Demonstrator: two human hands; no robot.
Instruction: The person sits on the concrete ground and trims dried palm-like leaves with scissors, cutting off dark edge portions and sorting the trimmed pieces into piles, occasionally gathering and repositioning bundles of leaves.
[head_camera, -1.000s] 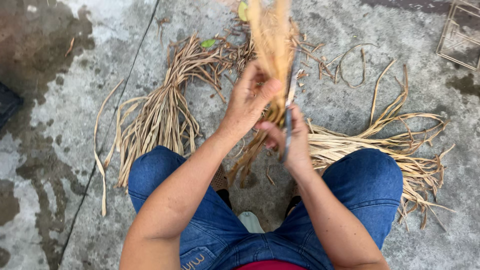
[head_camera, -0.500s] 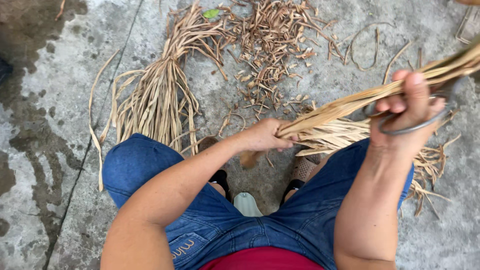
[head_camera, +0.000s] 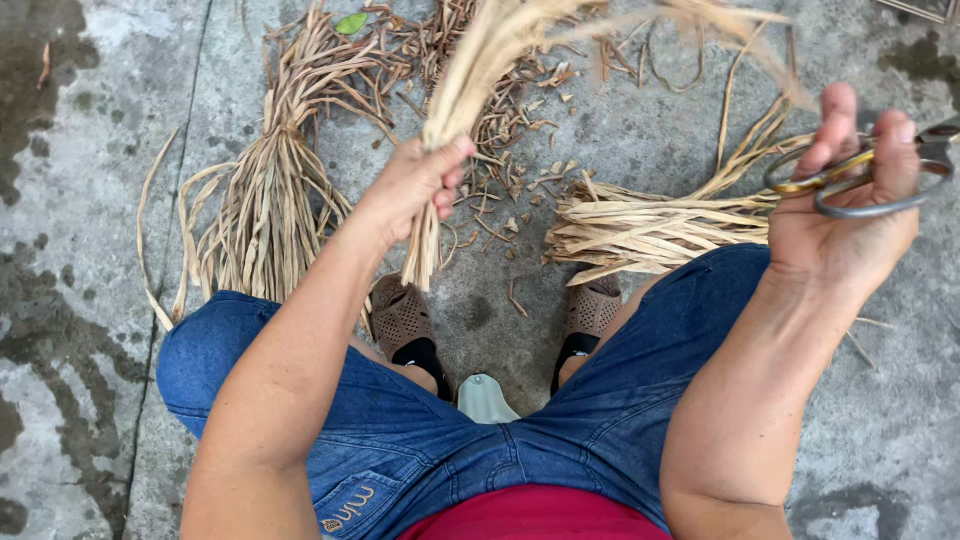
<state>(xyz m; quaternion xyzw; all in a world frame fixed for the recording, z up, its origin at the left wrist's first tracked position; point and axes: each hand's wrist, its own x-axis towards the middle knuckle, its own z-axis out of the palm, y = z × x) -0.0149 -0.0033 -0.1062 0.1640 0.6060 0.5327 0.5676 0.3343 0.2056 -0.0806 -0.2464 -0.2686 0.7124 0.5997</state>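
Note:
My left hand (head_camera: 415, 185) grips a bundle of dry tan leaf strips (head_camera: 475, 75) near its lower end; the bundle stands almost upright and its top blurs out of view. My right hand (head_camera: 845, 215) is raised at the right, fingers through the loops of a pair of scissors (head_camera: 865, 180) whose blades run off the frame edge. The two hands are well apart. I sit with my knees in blue jeans spread wide.
A loose sheaf of dry strips (head_camera: 265, 215) lies on the concrete floor (head_camera: 80, 150) left of my knee, another sheaf (head_camera: 650, 230) by the right knee. Short cut scraps (head_camera: 510, 130) litter the ground ahead. My brown sandals (head_camera: 400, 320) rest below.
The bundle swung from slanting right to nearly upright in my left hand. My right hand let go of it and moved right, still holding the scissors.

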